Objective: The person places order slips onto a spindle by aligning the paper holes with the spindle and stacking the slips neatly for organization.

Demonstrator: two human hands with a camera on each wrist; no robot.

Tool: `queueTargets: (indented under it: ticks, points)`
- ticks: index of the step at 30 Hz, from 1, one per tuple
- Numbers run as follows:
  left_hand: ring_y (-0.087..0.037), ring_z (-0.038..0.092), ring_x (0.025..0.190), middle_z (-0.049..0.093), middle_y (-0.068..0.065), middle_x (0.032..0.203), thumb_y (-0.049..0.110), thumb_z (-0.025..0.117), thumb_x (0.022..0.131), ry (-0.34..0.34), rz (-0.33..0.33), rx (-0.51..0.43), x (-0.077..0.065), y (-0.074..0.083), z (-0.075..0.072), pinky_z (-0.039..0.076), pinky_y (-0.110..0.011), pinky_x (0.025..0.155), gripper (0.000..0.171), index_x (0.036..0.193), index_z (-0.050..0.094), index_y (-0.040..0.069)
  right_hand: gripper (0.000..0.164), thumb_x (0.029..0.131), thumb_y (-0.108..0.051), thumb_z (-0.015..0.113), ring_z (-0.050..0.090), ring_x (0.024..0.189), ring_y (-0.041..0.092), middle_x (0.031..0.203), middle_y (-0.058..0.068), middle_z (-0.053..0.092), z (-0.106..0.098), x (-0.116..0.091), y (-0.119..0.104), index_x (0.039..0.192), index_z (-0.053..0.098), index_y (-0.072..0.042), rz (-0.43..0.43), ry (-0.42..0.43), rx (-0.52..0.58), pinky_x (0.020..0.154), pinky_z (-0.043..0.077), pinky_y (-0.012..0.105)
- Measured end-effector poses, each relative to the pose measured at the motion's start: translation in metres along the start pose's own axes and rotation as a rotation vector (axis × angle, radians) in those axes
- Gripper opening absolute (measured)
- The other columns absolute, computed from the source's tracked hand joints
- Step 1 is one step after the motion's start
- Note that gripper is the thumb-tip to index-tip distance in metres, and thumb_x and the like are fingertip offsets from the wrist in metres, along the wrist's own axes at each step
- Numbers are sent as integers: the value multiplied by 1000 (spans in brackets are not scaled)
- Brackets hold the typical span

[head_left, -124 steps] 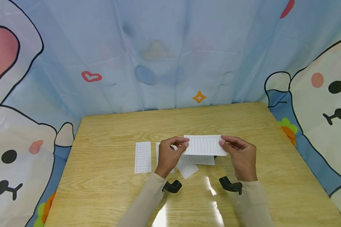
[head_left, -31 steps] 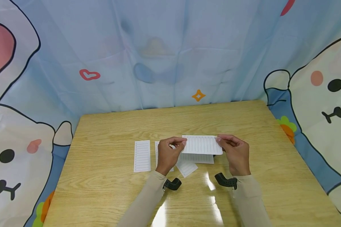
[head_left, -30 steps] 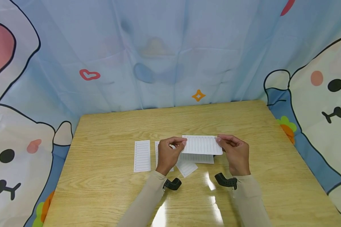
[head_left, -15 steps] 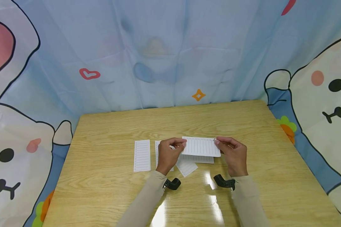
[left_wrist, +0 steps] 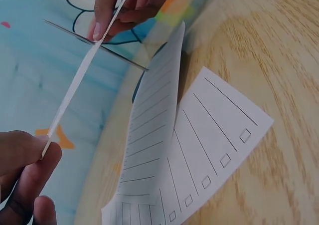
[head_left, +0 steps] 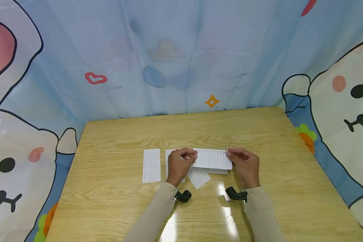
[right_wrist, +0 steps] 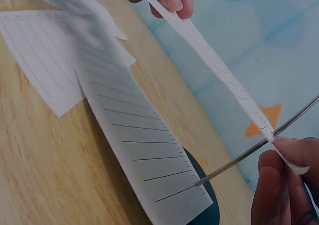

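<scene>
A white lined paper card (head_left: 213, 158) is stretched level between both hands. My left hand (head_left: 180, 164) pinches its left end between thumb and fingers; my right hand (head_left: 246, 168) pinches the right end. Close to the right thumb, the thin metal rod of a paper spike (right_wrist: 234, 161) runs through the held card, its tip sticking out above. Lower on the rod sits another lined card (right_wrist: 144, 135), slightly bowed, over the dark round base (right_wrist: 212, 212). This lower card is mostly hidden in the head view.
A slanted lined card (head_left: 198, 179) lies on the wooden table (head_left: 124, 201), partly under the lower card. Left of the hands lies one upright lined card (head_left: 151, 165); beside it another card (head_left: 168, 153) is partly covered by the left hand. A printed curtain (head_left: 175, 60) hangs behind.
Both hands have lowered the card a little, and the right hand has shifted left and down. The spike's tip now shows above the card near the right thumb.
</scene>
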State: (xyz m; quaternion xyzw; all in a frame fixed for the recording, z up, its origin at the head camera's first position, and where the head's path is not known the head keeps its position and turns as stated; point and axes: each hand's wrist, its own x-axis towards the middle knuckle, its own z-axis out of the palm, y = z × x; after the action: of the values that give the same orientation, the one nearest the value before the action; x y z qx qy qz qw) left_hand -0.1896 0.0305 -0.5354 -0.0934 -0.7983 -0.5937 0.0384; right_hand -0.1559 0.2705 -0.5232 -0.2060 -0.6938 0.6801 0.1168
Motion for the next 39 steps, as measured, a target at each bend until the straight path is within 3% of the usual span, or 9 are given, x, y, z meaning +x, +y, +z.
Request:
queueTargets:
  ticks: [6,13,19,26,39]
  points:
    - [-9,53,71,79,6,85,21,81,94,17,-39,87,-1,-4,2,42,-25,68,8,97,86,25,12,89,0,83,73,80,5,88,-1,81,3,4,8,101,83,-2,-4,11,-16,70,58,18]
    - [-7,49,71,78,8,81,24,82,93,25,-69,144,-3,-8,5,41,-26,68,6,95,86,27,15,89,-3,84,73,82,6,89,-1,81,5,4,15,103,82,1,-10,28,-105,73,58,16]
    - [-11,55,74,77,8,79,23,84,92,35,-56,211,-3,-13,8,42,-26,67,5,94,86,26,10,90,-6,84,71,81,5,95,3,81,7,3,20,100,84,-5,-34,45,-206,72,56,16]
    - [-18,67,94,76,11,76,23,86,88,53,-73,270,-3,-17,12,51,-33,78,3,90,87,25,14,92,-9,82,71,79,2,99,8,81,7,4,25,105,82,-2,-43,34,-318,69,55,15]
    - [-14,59,80,75,11,73,23,89,86,78,-53,376,-3,-22,17,45,-28,66,6,86,86,27,9,91,-11,83,68,74,6,95,13,81,12,6,26,99,84,-5,-86,52,-477,63,53,18]
